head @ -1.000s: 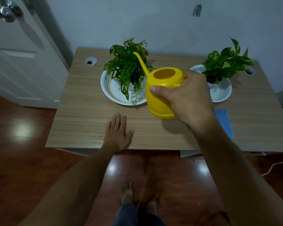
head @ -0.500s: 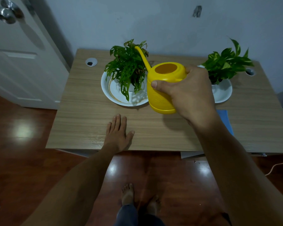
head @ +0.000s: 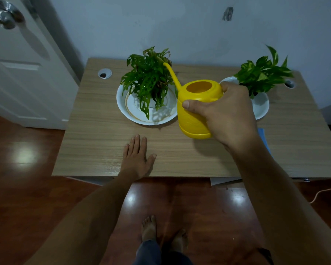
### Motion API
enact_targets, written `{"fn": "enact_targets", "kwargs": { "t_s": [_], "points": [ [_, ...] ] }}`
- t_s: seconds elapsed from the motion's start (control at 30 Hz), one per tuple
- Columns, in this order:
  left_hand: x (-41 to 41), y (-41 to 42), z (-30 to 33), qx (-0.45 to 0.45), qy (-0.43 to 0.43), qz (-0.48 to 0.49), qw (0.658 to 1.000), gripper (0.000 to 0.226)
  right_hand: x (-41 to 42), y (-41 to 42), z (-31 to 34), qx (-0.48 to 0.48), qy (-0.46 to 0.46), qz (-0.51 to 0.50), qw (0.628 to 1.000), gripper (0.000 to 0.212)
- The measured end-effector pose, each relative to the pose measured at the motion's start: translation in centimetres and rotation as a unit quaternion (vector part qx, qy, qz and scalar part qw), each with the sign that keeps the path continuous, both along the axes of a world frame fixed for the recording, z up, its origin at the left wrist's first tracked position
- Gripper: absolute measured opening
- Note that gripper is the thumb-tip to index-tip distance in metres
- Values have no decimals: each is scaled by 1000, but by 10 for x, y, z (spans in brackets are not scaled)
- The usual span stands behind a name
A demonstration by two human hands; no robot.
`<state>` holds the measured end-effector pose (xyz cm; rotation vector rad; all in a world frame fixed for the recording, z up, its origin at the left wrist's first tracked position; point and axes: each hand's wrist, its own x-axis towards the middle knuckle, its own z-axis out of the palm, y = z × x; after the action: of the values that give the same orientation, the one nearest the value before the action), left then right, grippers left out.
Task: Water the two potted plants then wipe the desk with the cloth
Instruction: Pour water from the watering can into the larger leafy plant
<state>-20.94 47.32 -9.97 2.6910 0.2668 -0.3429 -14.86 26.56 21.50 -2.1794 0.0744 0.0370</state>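
My right hand [head: 225,115] grips a yellow watering can [head: 196,109] held above the wooden desk [head: 96,142]. Its thin spout reaches up and left into the leaves of the left potted plant [head: 148,81], which stands in a white dish [head: 122,106]. The right potted plant [head: 262,73] stands in a second white dish [head: 261,108] behind my right hand. A blue cloth [head: 264,136] lies on the desk, mostly hidden by my right forearm. My left hand [head: 137,157] rests flat on the desk near its front edge, fingers apart.
A white door [head: 17,73] with a metal knob stands at the left. Round cable holes sit in both back corners of the desk, the left hole [head: 104,73] and the right hole [head: 289,84]. The wall is right behind the desk. My bare feet [head: 161,232] stand on the wooden floor.
The watering can has moved away from me and slightly right, and its spout tip now sits among the left plant's top leaves. My left hand has stayed flat on the desk.
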Motion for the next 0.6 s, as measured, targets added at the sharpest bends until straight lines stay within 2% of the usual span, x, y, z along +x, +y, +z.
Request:
{"fn": "enact_targets", "kwargs": {
  "t_s": [0.23,0.4,0.6],
  "points": [
    [-1,0,0,-6,-7,1,1000,80,-6,-6,-1,-15,14,-6,1000,53],
    [0,0,1,-6,0,-3,1000,80,-11,-2,1,-15,32,14,999,42],
    [1,2,-2,-10,-2,-3,1000,81,-13,2,2,-16,32,16,999,40]
  ]
}}
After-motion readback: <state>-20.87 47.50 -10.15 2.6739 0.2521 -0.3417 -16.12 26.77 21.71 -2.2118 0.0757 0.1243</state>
